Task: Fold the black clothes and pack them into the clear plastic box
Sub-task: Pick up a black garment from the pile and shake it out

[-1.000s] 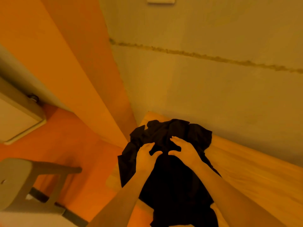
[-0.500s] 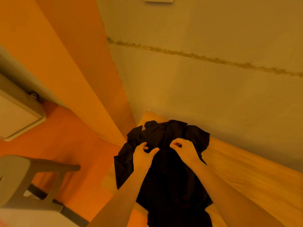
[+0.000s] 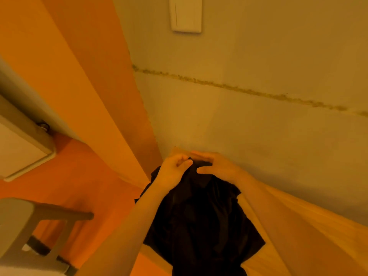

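Head view: the black garment [image 3: 201,216] lies bunched on the wooden desk [image 3: 298,226], its upper end near the desk's far corner where the two walls meet, its lower part spilling over the near edge and out of the bottom of the frame. Both hands grip its top edge side by side. The left hand [image 3: 174,170] is curled with thumb and fingers pinching the cloth; the right hand [image 3: 215,166] has its fingers laid over the same edge and its thumb tucked beneath, so it too looks clamped on fabric. The clear plastic box is nowhere in view. A grey stool [image 3: 25,226] stands off the desk's left side, well apart.

The risk, as I judge it, is the overhang: much of the cloth hangs past the near edge, so a lift from the top could drag the garment off the desk. The hands also sit very close together, which may leave the cloth bunched and crooked when spread for folding.
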Demonstrator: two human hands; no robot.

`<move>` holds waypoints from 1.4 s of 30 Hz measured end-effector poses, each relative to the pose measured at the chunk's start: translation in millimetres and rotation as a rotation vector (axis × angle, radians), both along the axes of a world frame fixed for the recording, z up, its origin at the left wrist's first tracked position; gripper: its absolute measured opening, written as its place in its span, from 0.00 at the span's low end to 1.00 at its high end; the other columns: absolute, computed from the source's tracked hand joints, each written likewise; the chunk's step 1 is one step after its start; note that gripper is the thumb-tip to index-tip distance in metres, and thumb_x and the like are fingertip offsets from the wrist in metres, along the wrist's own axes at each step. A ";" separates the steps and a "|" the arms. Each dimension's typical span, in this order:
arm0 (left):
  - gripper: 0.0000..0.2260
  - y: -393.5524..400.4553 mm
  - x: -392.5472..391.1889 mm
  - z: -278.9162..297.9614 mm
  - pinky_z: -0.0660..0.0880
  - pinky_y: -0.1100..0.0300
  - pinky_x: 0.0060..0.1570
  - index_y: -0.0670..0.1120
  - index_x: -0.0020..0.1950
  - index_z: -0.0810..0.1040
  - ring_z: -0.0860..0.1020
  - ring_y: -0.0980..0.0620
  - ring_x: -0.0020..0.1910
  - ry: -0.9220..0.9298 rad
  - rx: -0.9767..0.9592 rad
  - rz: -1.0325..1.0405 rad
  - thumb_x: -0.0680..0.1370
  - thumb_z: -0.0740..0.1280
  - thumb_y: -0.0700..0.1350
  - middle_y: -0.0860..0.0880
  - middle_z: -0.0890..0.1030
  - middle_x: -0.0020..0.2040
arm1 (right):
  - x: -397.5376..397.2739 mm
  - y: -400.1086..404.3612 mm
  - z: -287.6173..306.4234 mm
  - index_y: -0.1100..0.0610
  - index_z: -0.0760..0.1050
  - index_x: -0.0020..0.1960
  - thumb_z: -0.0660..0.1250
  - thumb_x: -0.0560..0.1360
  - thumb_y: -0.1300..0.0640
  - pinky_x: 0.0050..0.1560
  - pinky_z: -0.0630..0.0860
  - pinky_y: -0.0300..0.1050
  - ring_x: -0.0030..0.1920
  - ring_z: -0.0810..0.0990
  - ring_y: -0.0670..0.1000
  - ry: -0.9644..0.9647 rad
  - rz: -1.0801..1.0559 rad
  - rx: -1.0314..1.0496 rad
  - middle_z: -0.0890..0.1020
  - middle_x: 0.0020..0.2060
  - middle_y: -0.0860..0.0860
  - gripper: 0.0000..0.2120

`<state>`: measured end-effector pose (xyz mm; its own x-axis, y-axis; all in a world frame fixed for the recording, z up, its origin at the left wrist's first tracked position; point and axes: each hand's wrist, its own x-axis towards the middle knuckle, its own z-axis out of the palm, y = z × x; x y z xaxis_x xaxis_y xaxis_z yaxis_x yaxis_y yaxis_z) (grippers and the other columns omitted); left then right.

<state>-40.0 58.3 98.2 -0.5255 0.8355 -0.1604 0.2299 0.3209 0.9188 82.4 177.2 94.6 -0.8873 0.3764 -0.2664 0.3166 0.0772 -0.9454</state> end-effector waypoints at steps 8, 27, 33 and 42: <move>0.09 42.2 -1.0 133.4 0.72 0.66 0.31 0.47 0.38 0.77 0.75 0.61 0.27 0.002 0.072 -0.222 0.78 0.64 0.41 0.50 0.77 0.32 | 30.1 52.6 133.7 0.56 0.78 0.39 0.67 0.74 0.62 0.45 0.72 0.35 0.37 0.77 0.41 0.017 -0.065 0.297 0.79 0.34 0.48 0.06; 0.07 146.4 122.0 316.0 0.79 0.57 0.46 0.41 0.46 0.79 0.81 0.47 0.47 -0.193 0.267 -0.469 0.78 0.65 0.44 0.42 0.82 0.47 | 156.9 79.9 288.6 0.45 0.71 0.61 0.74 0.68 0.61 0.57 0.73 0.37 0.55 0.76 0.41 0.401 -0.412 0.677 0.77 0.54 0.41 0.25; 0.05 160.1 134.7 319.4 0.77 0.62 0.42 0.40 0.46 0.79 0.80 0.51 0.43 -0.143 0.222 -0.533 0.76 0.66 0.40 0.44 0.81 0.44 | 173.1 80.8 283.0 0.54 0.80 0.49 0.67 0.72 0.68 0.40 0.77 0.34 0.41 0.82 0.41 0.441 -0.630 0.641 0.82 0.40 0.46 0.12; 0.11 148.7 113.8 314.4 0.77 0.57 0.51 0.49 0.58 0.73 0.80 0.49 0.50 0.103 0.067 -0.792 0.76 0.67 0.44 0.44 0.79 0.54 | 192.3 86.1 308.1 0.66 0.78 0.44 0.62 0.78 0.59 0.39 0.72 0.41 0.37 0.74 0.50 0.173 -0.449 0.747 0.76 0.35 0.56 0.11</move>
